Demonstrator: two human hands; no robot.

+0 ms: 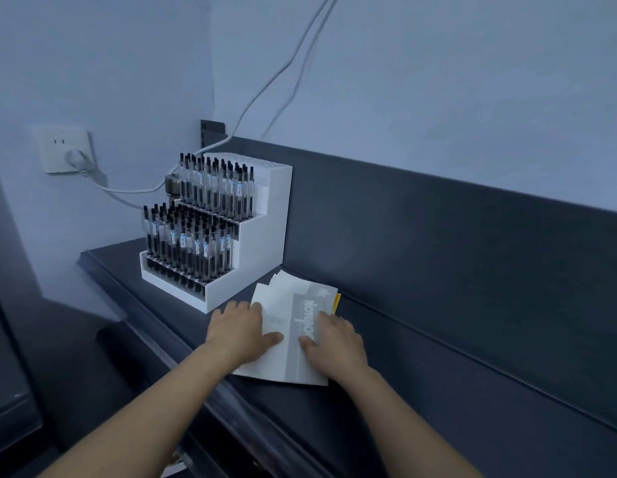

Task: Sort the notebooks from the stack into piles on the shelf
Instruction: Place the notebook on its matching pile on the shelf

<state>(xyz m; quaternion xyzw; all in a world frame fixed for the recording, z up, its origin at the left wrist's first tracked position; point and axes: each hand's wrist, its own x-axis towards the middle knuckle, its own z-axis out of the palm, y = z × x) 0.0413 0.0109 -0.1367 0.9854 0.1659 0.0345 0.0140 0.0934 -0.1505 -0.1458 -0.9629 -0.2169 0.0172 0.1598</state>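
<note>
A stack of notebooks (pixel 289 326) lies on the dark shelf (pixel 438 391), just right of the pen display. The top cover is white with a grey band and dark lettering. A yellow edge (pixel 337 302) of a lower notebook peeks out at the far right corner. My left hand (pixel 240 331) lies on the stack's left side, fingers straight and thumb pressing the cover. My right hand (pixel 334 345) lies flat on the right side, thumb on the grey band. Both palms are down, and neither hand curls round anything.
A white stepped pen display (pixel 227 243) full of black pens stands on the shelf's left end. Behind it, white cables (pixel 265 88) run up the wall and a plug sits in a wall socket (pixel 67 155). The shelf has a dark back panel (pixel 455 257).
</note>
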